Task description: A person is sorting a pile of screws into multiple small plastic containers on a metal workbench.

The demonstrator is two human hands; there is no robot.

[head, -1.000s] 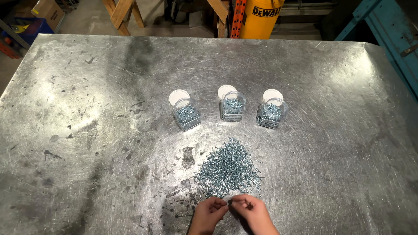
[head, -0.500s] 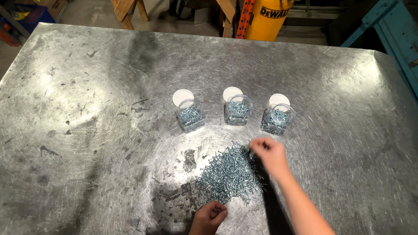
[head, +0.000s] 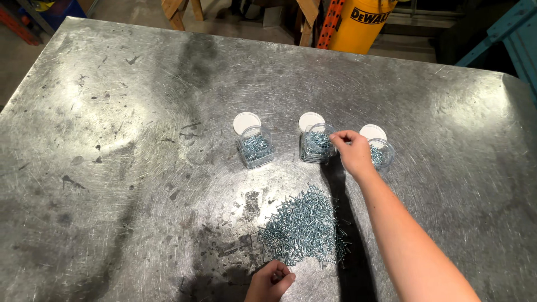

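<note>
Fingers of the right hand (head: pixel 352 152) are pinching together over the middle jar (head: pixel 316 145), contents hidden. Left hand (head: pixel 271 279) is curling closed beside the screw pile (head: pixel 304 226).

right hand (head: pixel 351 151) outstretched, fingers pinched; left hand (head: pixel 271 279) curled near.

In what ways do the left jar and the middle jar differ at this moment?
The left jar stands alone, with no hand near it; the middle jar has the right hand reaching to its rim. The left jar is in plain view, while the middle jar's right edge is partly covered by the fingertips. Both are clear, open, partly filled with silvery screws, and each has a white lid lying behind it on the metal table.
</note>
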